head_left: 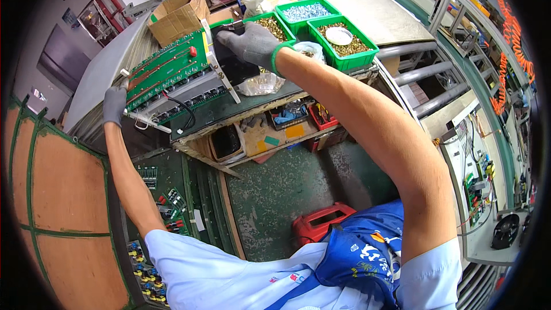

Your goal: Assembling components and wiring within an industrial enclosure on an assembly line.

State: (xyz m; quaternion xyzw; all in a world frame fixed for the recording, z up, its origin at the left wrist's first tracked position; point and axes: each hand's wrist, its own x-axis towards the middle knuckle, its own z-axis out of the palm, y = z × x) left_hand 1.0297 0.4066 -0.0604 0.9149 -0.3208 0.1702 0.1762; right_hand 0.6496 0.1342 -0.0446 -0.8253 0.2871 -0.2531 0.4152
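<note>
A metal-framed electronic unit point(195, 87) stands tilted on the bench, its long green circuit board point(166, 69) facing up. At its left end, my gloved left hand point(115, 102) is closed on the frame's edge. My gloved right hand point(252, 45) reaches over the unit's right end, fingers closed around a small black piece point(232, 25) whose kind I cannot make out. Below that hand is a black panel point(234, 63), partly covered by it. A black cable point(186, 112) hangs from the unit's front. Clear bags of small parts point(261, 84) lie beside its right end.
Green bins of brass-coloured parts point(353, 47) and pale screws point(303, 12) stand right of my right hand. An open cardboard box point(179, 16) sits behind the unit. The bench's lower shelf point(258, 138) holds tools. A red plastic stool point(321, 221) is near my body; rollers point(425, 73) lie right.
</note>
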